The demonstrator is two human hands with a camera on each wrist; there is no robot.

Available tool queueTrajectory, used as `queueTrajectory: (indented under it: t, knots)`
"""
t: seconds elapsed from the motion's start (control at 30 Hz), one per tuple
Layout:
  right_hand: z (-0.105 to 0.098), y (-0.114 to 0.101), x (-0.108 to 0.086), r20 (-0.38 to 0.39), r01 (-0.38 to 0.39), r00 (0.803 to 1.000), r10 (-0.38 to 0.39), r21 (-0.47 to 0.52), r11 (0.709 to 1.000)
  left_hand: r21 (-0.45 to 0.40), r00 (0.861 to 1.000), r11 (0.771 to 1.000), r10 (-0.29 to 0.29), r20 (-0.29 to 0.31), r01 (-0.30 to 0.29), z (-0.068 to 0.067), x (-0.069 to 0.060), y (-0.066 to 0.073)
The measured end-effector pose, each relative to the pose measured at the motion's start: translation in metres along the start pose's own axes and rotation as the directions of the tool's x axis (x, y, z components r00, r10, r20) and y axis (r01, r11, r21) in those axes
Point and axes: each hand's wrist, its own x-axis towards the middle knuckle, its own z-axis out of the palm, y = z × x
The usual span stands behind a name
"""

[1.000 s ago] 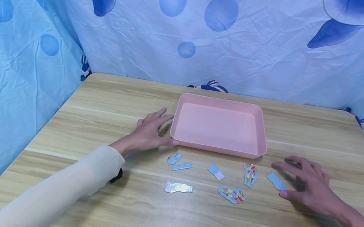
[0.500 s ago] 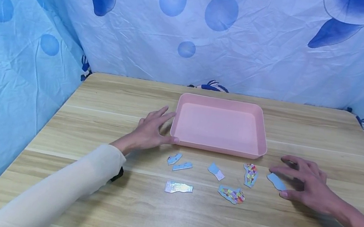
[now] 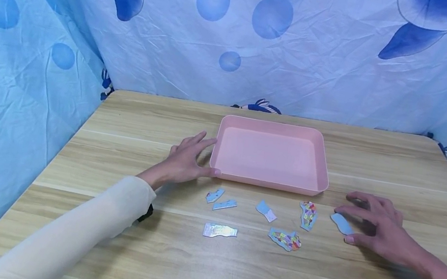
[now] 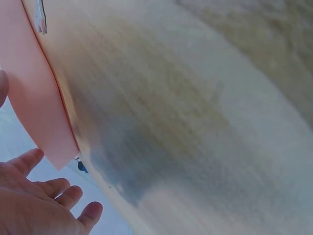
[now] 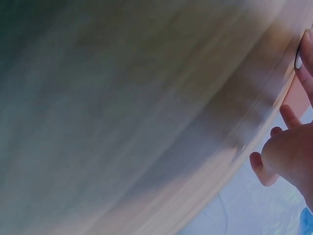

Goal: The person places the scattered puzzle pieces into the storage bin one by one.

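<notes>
In the head view my left hand point(image 3: 187, 160) rests at the left end of a pink tray point(image 3: 267, 184), thumb at its near corner and index finger at its side. The left wrist view shows those fingers spread and fairly straight by the tray wall point(image 4: 41, 107). Over at the right, my right hand point(image 3: 380, 227) pinches a plain light-blue puzzle piece point(image 3: 342, 224) by its two ends, between thumb and index finger, low at the tabletop. Only a sliver of this piece point(image 5: 298, 59) shows in the right wrist view.
Several flat puzzle pieces lie before the tray: two small blue ones point(image 3: 224, 204), a blue-and-pale one point(image 3: 266, 211), a shiny one point(image 3: 220, 231) and two multicoloured ones point(image 3: 284, 239). A blue patterned curtain point(image 3: 225, 80) hangs behind the wooden table point(image 3: 131, 253).
My right index finger has come in toward the thumb, onto the light-blue puzzle piece, which has shifted slightly right. The left hand has edged slightly closer to the tray.
</notes>
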Motion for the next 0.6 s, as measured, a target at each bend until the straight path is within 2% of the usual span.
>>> queueTrajectory:
  t: [0.37, 0.6]
  knots:
    - [0.0017, -0.0032, 0.0027, -0.048, 0.102, 0.993, -0.106, -0.074, 0.992, 0.025, 1.0, 1.0, -0.006, 0.007, 0.006, -0.0016, 0.0002, -0.0003]
    - [0.0018, -0.0083, 0.0049, -0.05, 0.075, 0.996, -0.079, -0.083, 0.994, 0.029, 1.0, 1.0, -0.001, 0.007, 0.0, -0.0016, 0.0013, -0.0007]
